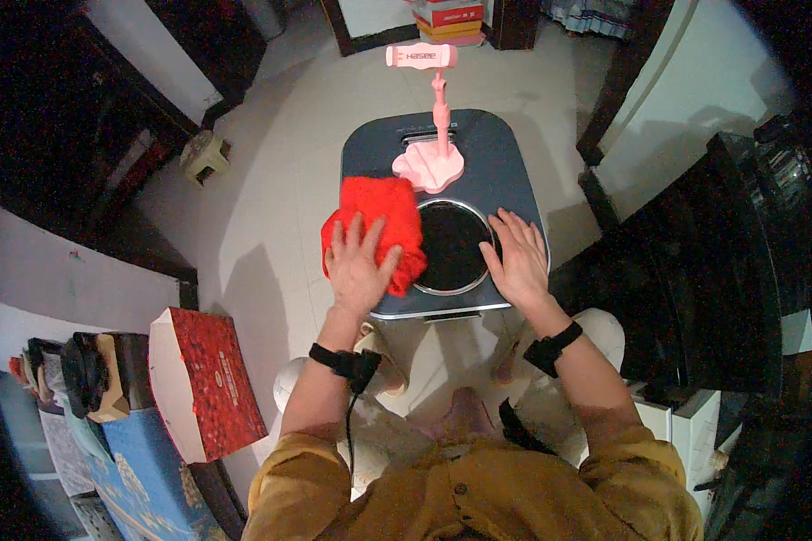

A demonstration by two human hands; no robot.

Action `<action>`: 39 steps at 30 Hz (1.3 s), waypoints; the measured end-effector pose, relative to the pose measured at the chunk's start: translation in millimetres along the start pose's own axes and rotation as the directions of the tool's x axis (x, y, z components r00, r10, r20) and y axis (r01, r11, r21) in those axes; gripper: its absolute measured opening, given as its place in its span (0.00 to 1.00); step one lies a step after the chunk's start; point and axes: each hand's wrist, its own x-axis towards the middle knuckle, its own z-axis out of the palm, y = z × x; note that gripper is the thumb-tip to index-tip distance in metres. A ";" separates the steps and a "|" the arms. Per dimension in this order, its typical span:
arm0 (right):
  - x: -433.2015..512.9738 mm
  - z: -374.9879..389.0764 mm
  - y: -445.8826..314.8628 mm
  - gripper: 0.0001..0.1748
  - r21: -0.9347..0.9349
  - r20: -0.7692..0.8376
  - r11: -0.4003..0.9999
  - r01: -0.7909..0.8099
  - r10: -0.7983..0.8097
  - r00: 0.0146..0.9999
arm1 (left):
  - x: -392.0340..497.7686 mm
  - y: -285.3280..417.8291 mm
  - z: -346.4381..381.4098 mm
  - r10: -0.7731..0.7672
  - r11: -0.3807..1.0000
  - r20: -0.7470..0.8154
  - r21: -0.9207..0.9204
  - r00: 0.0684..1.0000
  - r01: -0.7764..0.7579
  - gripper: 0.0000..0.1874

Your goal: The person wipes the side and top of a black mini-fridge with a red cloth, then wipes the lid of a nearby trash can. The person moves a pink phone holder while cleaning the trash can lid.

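A folded red cloth (379, 196) lies over the left side of a dark, round-cornered tabletop (372, 145). My left hand (358, 260) presses flat on it with the fingers spread. On the right side of the top rests my right hand (520, 260), palm down and holding nothing, its thumb near the metal rim of a round black inset (450, 247). The cloth's right edge reaches that rim. Behind the inset stands a pink phone stand (440, 122) with a scalloped base and an upright post. Its phone clamp has no phone in it.
A red box (220, 385) and a blue patterned bag (145, 466) stand at the lower left. Beyond the table, a small plastic stool (205, 155) is on the tiled floor at left and stacked boxes (450, 20) are at the back. Black furniture (649, 284) stands on the right.
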 end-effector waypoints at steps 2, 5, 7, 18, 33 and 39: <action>0.5 0.4 0.2 0.30 -0.009 0.013 1.000 -0.001 0.001 1.000 | 6.4 -18.8 1.5 -0.106 0.975 -0.023 -0.199 0.994 0.099 0.34; 0.9 -0.2 0.2 0.30 -0.017 0.024 1.000 0.002 -0.001 1.000 | 2.2 -32.8 1.9 -0.272 0.833 0.042 -0.490 0.962 0.257 0.34; 2.2 -0.6 -0.6 0.31 -0.018 0.031 1.000 0.004 -0.003 1.000 | -9.2 -32.8 0.1 -0.255 0.848 0.008 -0.479 0.967 0.228 0.32; -3.1 -1.7 -9.5 0.31 -0.057 0.046 0.998 0.022 -0.019 0.999 | -9.9 -24.4 -1.8 -0.056 0.986 0.016 -0.153 0.998 0.058 0.35; -9.8 0.1 -11.5 0.32 -0.024 0.018 1.000 0.010 -0.009 1.000 | 82.5 -75.3 22.9 -0.096 0.945 0.304 -0.272 0.948 0.183 0.45; -15.3 -2.8 -12.1 0.31 -0.023 0.020 1.000 0.011 -0.010 1.000 | 15.8 -74.8 1.9 0.004 0.909 0.295 -0.399 0.955 0.120 0.42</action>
